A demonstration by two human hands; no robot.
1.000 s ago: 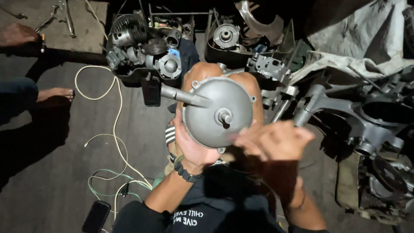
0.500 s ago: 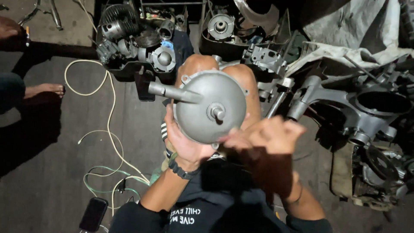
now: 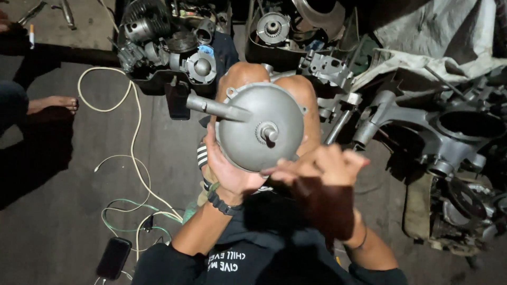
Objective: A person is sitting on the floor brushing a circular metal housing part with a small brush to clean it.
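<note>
Raised slightly — left hand (image 3: 229,171) cups round housing (image 3: 260,126).

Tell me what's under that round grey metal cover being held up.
Under the round grey metal cover the person's bare knees show, and the left hand cups its lower edge. The cover's inner side and the lap behind it are hidden.

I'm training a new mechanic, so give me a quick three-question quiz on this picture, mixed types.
1. True or false: the left hand cups the round grey metal housing from below.
2. Which lies on the floor at lower left: A) a phone, B) a hammer, C) a cup?
3. What sticks up from the housing's middle?

Key: 1 true. 2 A. 3 A short shaft.
</note>
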